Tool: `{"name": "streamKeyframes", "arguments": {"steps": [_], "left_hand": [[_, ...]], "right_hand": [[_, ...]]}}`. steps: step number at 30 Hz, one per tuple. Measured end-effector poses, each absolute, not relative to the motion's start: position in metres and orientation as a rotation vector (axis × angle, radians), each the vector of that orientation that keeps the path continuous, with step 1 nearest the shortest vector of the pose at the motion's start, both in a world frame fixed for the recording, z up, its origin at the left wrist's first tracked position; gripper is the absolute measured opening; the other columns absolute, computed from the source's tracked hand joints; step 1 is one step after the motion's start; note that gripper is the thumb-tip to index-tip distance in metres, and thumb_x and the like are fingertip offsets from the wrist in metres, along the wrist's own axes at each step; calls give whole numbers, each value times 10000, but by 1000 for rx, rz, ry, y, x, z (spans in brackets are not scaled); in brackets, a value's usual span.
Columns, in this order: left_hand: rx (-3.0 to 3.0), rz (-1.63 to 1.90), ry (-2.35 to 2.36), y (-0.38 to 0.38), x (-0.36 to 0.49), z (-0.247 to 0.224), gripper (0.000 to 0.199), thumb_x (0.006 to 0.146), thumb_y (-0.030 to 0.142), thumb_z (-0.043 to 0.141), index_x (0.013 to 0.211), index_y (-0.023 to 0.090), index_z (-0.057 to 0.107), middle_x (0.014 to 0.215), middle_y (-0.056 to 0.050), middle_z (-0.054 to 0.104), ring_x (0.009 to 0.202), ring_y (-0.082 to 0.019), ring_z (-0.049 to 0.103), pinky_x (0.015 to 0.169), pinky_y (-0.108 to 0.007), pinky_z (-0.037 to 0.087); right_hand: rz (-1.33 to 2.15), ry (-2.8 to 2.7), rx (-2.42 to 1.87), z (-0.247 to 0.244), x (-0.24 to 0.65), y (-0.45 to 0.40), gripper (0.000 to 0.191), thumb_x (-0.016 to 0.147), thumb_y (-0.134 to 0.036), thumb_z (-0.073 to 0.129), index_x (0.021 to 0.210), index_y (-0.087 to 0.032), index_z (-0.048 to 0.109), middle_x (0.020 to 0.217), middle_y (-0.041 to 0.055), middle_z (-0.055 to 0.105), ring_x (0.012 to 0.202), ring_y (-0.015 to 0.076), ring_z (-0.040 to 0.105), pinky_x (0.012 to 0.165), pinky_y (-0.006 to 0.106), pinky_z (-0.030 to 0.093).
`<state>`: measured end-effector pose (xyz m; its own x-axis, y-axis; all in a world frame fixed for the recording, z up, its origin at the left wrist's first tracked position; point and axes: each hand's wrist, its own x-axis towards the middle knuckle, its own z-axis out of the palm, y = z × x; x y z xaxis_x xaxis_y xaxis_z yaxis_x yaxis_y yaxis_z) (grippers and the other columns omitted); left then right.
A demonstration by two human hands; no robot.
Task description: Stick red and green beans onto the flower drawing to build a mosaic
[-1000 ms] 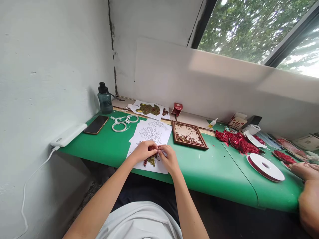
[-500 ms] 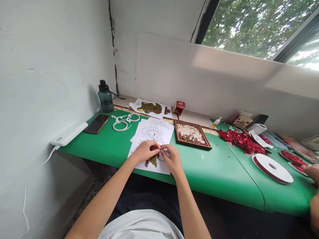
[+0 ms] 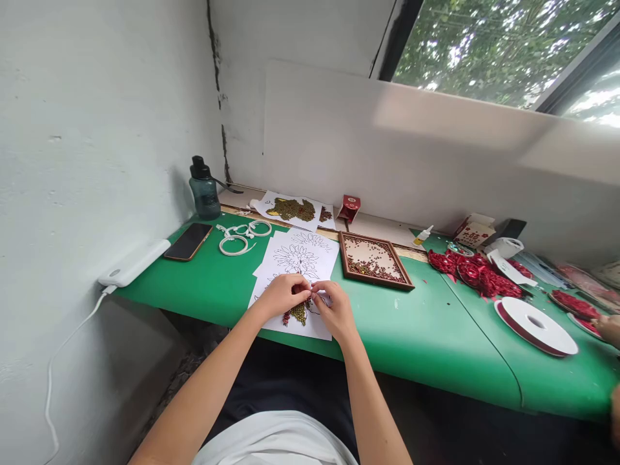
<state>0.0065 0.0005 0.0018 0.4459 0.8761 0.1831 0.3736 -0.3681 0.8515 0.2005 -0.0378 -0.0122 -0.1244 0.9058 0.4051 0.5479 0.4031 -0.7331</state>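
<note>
My left hand (image 3: 287, 294) and my right hand (image 3: 334, 307) meet over a sheet of paper (image 3: 271, 328) printed with flower outlines. The fingers of both are pinched together, almost touching; whatever is between them is too small to make out. Just under the fingertips, green beans (image 3: 299, 314) fill part of the drawing, with a few red beans (image 3: 286, 318) to their left. My hands cover the rest of that part. Right of the paper lies a brown wooden frame tray (image 3: 378, 281) holding loose reddish and green beans.
A phone (image 3: 188, 241), white cables (image 3: 233, 245), a power strip (image 3: 134, 263) and a bottle (image 3: 205, 190) are at left. Behind lies a bean-covered picture (image 3: 293, 210). A glue bottle (image 3: 423, 235), red trimmings (image 3: 479, 274) and a ribbon spool (image 3: 537, 326) are rightward, near another person's hand (image 3: 608, 328).
My hands keep nearly the same pinched pose over the paper. The view has shifted slightly, and the other person's hand at the right edge has moved a little.
</note>
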Motion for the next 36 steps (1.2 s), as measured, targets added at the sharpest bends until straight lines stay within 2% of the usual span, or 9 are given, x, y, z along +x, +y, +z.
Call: {"name": "streamKeyframes", "arguments": {"steps": [9, 23, 31, 33, 36], "left_hand": [[1935, 830, 1058, 0, 6, 2, 139, 914, 310, 636, 902, 225, 744, 896, -17, 754, 822, -179, 666, 742, -307, 490], [1954, 821, 1057, 1, 6, 1, 143, 916, 305, 636, 922, 235, 760, 914, -19, 756, 841, -184, 676, 758, -307, 503], [1933, 820, 1051, -1, 6, 2, 146, 931, 322, 622, 939, 225, 731, 936, -28, 735, 849, -188, 671, 773, -318, 520], [1963, 853, 1054, -1, 6, 3, 111, 926, 294, 633, 961, 234, 719, 987, -26, 715, 917, -194, 662, 823, -327, 525], [2049, 922, 1072, 0, 7, 3, 110, 924, 262, 650, 1016, 255, 709, 1126, -34, 675, 1152, -228, 604, 1005, -368, 506]], "right_hand": [[545, -1796, -1274, -14, 201, -37, 103, 985, -261, 563, 1029, -261, 656, 1107, 74, 721, 1058, 270, 648, 881, 451, 547], [507, -1820, -1287, -11, 200, -38, 82, 950, -217, 557, 956, -259, 627, 1074, 66, 724, 1083, 279, 626, 928, 458, 510], [522, -1818, -1275, -11, 200, -39, 76, 971, -253, 560, 943, -261, 630, 1085, 77, 730, 1110, 290, 626, 941, 471, 508], [518, -1813, -1288, -11, 200, -38, 79, 963, -238, 553, 928, -258, 622, 1081, 74, 731, 1095, 287, 624, 934, 467, 504], [504, -1790, -1331, -13, 200, -37, 87, 946, -218, 551, 907, -255, 620, 1064, 72, 732, 1069, 286, 621, 917, 462, 499]]}}
